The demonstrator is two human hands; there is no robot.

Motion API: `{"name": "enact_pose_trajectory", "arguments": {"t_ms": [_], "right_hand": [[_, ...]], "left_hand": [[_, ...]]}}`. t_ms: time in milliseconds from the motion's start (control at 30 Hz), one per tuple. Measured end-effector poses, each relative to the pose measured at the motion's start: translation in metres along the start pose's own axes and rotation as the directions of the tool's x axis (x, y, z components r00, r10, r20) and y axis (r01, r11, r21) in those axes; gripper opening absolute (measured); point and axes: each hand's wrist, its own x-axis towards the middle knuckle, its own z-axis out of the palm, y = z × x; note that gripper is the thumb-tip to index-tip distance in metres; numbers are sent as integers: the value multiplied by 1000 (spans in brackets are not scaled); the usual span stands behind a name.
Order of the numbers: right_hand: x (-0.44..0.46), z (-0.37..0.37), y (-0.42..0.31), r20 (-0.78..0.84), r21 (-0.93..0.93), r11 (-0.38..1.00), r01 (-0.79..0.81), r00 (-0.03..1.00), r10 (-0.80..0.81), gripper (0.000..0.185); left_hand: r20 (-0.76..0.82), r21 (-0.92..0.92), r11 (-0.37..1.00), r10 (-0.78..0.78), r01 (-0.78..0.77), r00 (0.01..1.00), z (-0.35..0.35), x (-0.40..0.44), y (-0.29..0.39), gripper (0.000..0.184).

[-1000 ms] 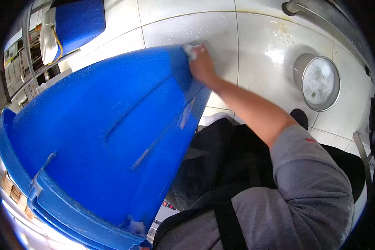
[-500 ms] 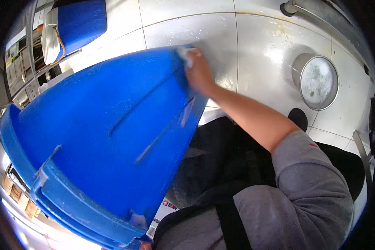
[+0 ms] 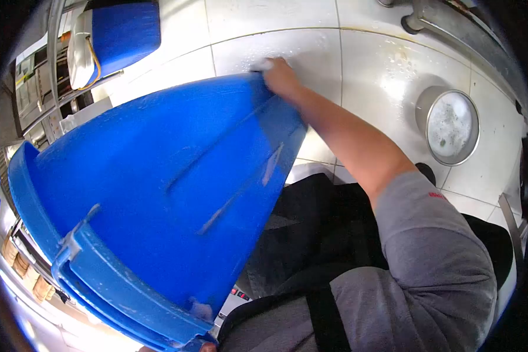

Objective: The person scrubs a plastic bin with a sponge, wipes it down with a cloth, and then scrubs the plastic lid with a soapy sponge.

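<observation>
Holding a foamy white wad (image 3: 267, 63) in the right hand (image 3: 280, 77), with fingers curled down over it and little opening left; can't tell whether to call it cloth or sponge. Pressing it close against the narrow end of a big blue bin (image 3: 158, 158), right at the edge. Can see the bin lying tilted, stretching from this grip down and to the left, with its wide rim (image 3: 120, 281) farthest away. Showing the left hand (image 3: 207, 347) only as bits of finger by that rim, far below the right grip; can't tell how open or closed. Can see a patch of foam (image 3: 201, 310) near the rim, just above those fingers. To the right of the foamy grip, can see a metal pot (image 3: 423, 111) full of suds (image 3: 450, 124), standing on the tiled floor (image 3: 366, 70), well apart from the bin. Up and left of the grip, can see a blue and white container (image 3: 124, 36) with a yellow cord (image 3: 94, 63). Below the grip, can make out black clothing (image 3: 317, 229).
</observation>
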Motion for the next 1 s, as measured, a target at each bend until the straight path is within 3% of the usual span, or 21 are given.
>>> {"name": "enact_pose_trajectory", "arguments": {"t_ms": [67,133,167,200,267,333,400,500,600,667,700,767,800,833,867,900,967,1000], "right_hand": [[-13,-57,-141,-7,214,956,198,979,-202,22],[-45,-93,-256,-335,429,746,509,857,-392,25],[-63,-102,-292,-396,564,645,516,854,-337,26],[-77,-108,-307,-411,648,508,567,822,-393,29],[-128,-103,-287,-369,488,667,564,825,-428,36],[-195,-86,-224,-105,533,622,573,775,-623,46],[-230,-78,-175,-36,632,593,499,783,-621,50],[-160,-87,-214,-131,550,628,551,799,-586,45],[-86,-109,-283,-234,615,578,537,824,-516,35],[-72,-106,-289,-447,448,446,775,626,-639,27],[-76,-104,-274,-450,446,441,779,621,-642,27],[-91,-97,-228,-223,404,571,714,683,-696,24],[-84,-95,-235,-222,405,566,719,677,-702,24],[-76,-93,-252,-207,715,425,556,748,-630,24],[-67,-99,-271,-315,614,419,669,694,-647,24],[-58,-104,-290,-418,495,418,762,630,-654,24],[-50,-109,-306,-419,434,410,802,583,-697,27],[-58,-108,-299,-419,432,403,806,576,-702,27]], "left_hand": [[35,0,1000,9,-9,999,-2,2,7,86],[82,-13,999,37,-36,996,-4,7,12,86],[103,-19,998,56,-54,993,-5,9,14,85],[124,-22,997,74,-72,989,-6,11,16,85],[167,-25,994,112,-109,980,-9,12,20,85],[212,-25,988,153,-151,965,-10,10,25,85],[253,-33,980,196,-194,947,-10,11,29,85],[245,-16,979,202,-204,948,-6,10,34,92],[168,-30,990,141,-138,976,-1,10,34,92],[141,-48,993,110,-105,984,0,11,34,92],[132,-63,994,100,-92,986,-1,11,33,92],[118,-91,993,89,-79,989,-2,13,31,92],[104,-108,992,77,-66,992,-2,14,31,92],[79,-116,993,39,-30,996,-3,15,34,92],[32,-27,993,-115,116,993,-2,13,45,89],[29,-22,992,-127,127,992,-9,17,53,89],[415,212,965,-231,153,880,-28,35,62,85],[361,42,997,-70,58,930,-17,37,53,83]]}}
